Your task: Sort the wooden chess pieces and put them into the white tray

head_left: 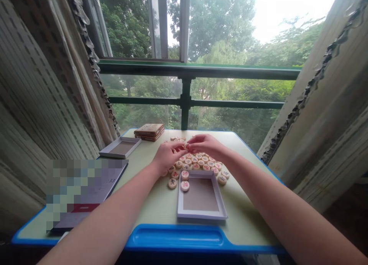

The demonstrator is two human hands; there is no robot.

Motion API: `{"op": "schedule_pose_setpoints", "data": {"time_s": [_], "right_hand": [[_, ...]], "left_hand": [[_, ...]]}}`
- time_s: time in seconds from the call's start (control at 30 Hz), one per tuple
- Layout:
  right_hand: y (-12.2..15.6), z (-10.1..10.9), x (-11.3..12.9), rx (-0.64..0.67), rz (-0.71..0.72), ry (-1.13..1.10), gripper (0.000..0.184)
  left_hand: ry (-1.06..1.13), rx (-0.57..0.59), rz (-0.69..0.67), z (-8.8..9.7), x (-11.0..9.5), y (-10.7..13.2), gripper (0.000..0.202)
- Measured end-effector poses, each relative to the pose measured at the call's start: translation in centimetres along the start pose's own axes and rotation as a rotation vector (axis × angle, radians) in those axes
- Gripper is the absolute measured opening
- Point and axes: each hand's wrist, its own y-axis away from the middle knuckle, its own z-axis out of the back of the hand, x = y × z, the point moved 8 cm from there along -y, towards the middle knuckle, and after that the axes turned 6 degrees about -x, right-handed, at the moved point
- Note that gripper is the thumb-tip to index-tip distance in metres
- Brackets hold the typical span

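My left hand (169, 154) and my right hand (206, 145) meet above a spread of round wooden Chinese chess pieces (196, 166) on the table. Between their fingertips they hold one red-marked Chinese chess piece (186, 146), my right fingers closed on its right side and my left ones on its left. Closer to me lies a shallow white box tray (221, 203). Two red-marked pieces, an upper one (185, 175) and a lower one (185, 186), sit along its left side. My hands hide part of the spread.
On the left, a tablet-like screen (97, 184), partly pixelated, lies on the table (247, 219). Behind it are another shallow white tray (120, 147) and a folded wooden board (149, 131). A green railing (186, 100) and window stand beyond, with curtains on both sides.
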Motion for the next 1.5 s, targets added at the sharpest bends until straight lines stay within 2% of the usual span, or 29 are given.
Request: {"op": "schedule_pose_setpoints", "data": {"time_s": [0.23, 0.37, 0.5, 0.6, 0.7, 0.8, 0.9, 1.1, 1.33, 1.5], "right_hand": [[0.5, 0.1, 0.7, 0.122, 0.089, 0.065, 0.030], [0.4, 0.0, 1.2, 0.057, 0.229, 0.275, 0.028], [0.9, -0.1, 2.5, -0.006, 0.339, 0.537, 0.023], [1.6, -0.3, 2.9, 0.072, 0.268, 0.736, 0.026], [3.1, -1.4, 2.8, 0.264, 0.149, 0.887, 0.028], [4.5, -3.1, 3.0, 0.401, 0.162, 0.987, 0.027], [5.5, -5.0, 2.8, 0.477, 0.202, 1.045, 0.026], [6.2, -7.1, 1.6, 0.536, 0.244, 1.139, 0.022], [6.4, -7.1, 2.0, 0.513, 0.249, 1.195, 0.028], [6.5, -7.3, 1.9, 0.514, 0.263, 1.229, 0.025]], "left_hand": [[0.048, 0.007, 0.026, -0.2, 0.1, 0.1, 0.034], [0.023, 0.022, 0.045, -0.2, 0.2, 0.1, 0.037], [0.042, 0.069, 0.120, -0.2, 0.9, 0.1, 0.039], [0.103, 0.042, 0.205, 0.2, 1.4, 0.0, 0.034], [0.115, -0.046, 0.259, 1.1, 1.7, 0.0, 0.026], [0.084, -0.059, 0.270, 1.3, 1.7, -0.1, 0.022], [0.052, -0.035, 0.254, 1.2, 1.7, -0.1, 0.022], [0.012, -0.035, 0.240, 1.4, 1.6, 0.0, 0.022], [0.004, -0.033, 0.243, 1.4, 1.7, 0.0, 0.022], [0.002, -0.025, 0.238, 1.3, 2.1, 0.1, 0.023]]}}
